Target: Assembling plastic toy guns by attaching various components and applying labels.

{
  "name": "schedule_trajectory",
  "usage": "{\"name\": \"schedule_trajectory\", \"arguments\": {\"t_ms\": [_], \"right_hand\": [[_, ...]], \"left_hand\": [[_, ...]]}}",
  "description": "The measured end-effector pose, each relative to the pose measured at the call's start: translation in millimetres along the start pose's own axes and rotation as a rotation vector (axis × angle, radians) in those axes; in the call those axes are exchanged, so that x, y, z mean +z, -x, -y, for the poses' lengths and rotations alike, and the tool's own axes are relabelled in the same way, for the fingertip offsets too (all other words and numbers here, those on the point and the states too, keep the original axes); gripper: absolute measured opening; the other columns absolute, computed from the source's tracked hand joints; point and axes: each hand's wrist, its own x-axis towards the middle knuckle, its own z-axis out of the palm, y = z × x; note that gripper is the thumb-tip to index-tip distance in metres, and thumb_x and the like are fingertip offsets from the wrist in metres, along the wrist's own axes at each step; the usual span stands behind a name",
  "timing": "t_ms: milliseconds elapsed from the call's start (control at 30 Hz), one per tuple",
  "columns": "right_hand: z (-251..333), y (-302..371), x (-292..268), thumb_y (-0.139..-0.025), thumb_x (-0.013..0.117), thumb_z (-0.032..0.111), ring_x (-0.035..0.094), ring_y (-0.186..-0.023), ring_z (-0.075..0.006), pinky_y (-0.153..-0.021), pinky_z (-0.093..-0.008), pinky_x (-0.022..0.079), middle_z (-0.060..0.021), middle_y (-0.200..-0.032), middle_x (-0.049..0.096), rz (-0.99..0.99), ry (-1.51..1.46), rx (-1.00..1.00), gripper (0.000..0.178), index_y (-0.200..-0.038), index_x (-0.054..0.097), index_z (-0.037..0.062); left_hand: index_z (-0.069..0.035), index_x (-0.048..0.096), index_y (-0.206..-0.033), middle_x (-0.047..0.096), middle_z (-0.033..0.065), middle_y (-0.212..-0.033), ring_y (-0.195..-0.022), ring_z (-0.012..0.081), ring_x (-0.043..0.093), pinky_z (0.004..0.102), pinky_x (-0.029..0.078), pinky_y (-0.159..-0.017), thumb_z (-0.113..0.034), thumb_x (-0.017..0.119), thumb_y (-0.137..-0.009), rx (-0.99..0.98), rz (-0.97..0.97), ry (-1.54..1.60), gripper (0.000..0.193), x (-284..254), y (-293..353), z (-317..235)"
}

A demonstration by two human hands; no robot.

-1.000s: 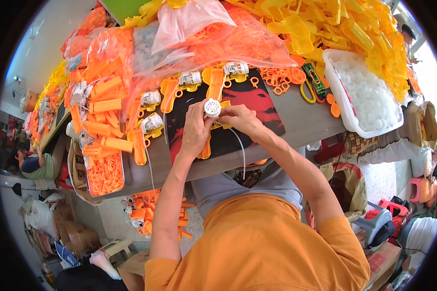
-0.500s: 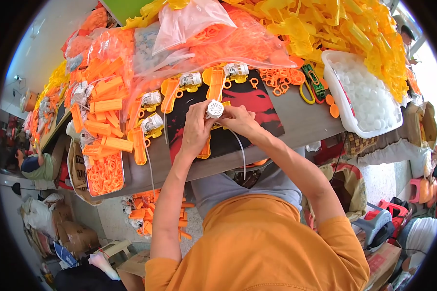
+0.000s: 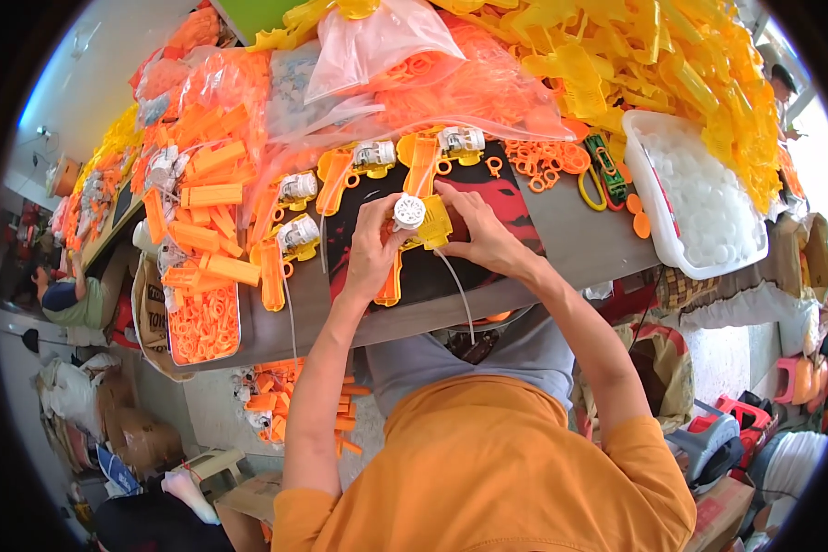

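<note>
Above the mat [image 3: 423, 285], the assembly [image 3: 434, 226] points its long handle [image 3: 391, 283] toward the person [image 3: 488, 460].

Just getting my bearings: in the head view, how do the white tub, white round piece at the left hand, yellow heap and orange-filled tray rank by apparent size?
1. Yellow heap
2. White tub
3. Orange-filled tray
4. White round piece

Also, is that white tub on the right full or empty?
Full or nearly so: whitish round pieces cover the visible inside of the white plastic tub, hiding its bottom.
</note>
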Motion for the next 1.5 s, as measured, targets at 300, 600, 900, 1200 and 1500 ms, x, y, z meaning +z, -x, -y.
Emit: {"name": "schedule_trajectory", "arguments": {"t_ms": [300,600,900,1200,1500], "right_hand": [[36,-1,0,-0.072,0.085,0.01,0.061,-0.094,-0.0163,-0.084,-0.0304,0.053,-0.0101,-0.12,0.058,-0.143,-0.37,0.03,0.081,-0.14,0.042,0.0047],[35,-5,1,-0.073,0.084,0.005,0.065,-0.096,-0.0123,-0.077,-0.0263,0.053,-0.0086,-0.119,0.063,-0.139,-0.44,0.055,0.081,-0.141,0.041,0.004],[43,-7,-1,-0.073,0.084,0.007,0.064,-0.099,-0.0139,-0.078,-0.0265,0.051,-0.0096,-0.121,0.064,-0.112,-0.451,0.107,0.082,-0.142,0.041,0.0015],[46,-8,0,-0.071,0.085,0.008,0.065,-0.097,-0.0147,-0.081,-0.0278,0.052,-0.0107,-0.121,0.064,-0.118,-0.48,0.122,0.082,-0.141,0.043,0.0023],[48,-9,1,-0.07,0.085,0.006,0.064,-0.097,-0.0156,-0.083,-0.0295,0.053,-0.0106,-0.121,0.063,-0.133,-0.451,0.101,0.081,-0.14,0.044,0.002]], "left_hand": [[-0.002,0.06,-0.128,0.065,0.0069,-0.124,-0.113,0.0158,0.061,0.0316,0.048,-0.099,-0.002,0.073,-0.083,-0.066,0.225,0.067,0.046,-40,-23,-15],[-0.001,0.062,-0.125,0.065,0.011,-0.122,-0.114,0.0232,0.061,0.0343,0.047,-0.099,-0.009,0.072,-0.085,0.014,0.38,-0.093,0.042,-51,-37,-33],[0.001,0.06,-0.122,0.061,0.0132,-0.118,-0.109,0.0307,0.06,0.0369,0.048,-0.092,-0.007,0.068,-0.086,0.106,0.471,-0.163,0.038,-56,-44,-42],[-0.001,0.06,-0.125,0.058,0.0127,-0.114,-0.105,0.0322,0.06,0.0398,0.049,-0.09,-0.003,0.068,-0.083,0.191,0.402,-0.297,0.043,-53,-36,-43],[-0.001,0.059,-0.126,0.057,0.0125,-0.113,-0.104,0.0308,0.06,0.0392,0.05,-0.089,0.004,0.066,-0.082,0.176,0.362,-0.236,0.045,-53,-31,-40]]}}
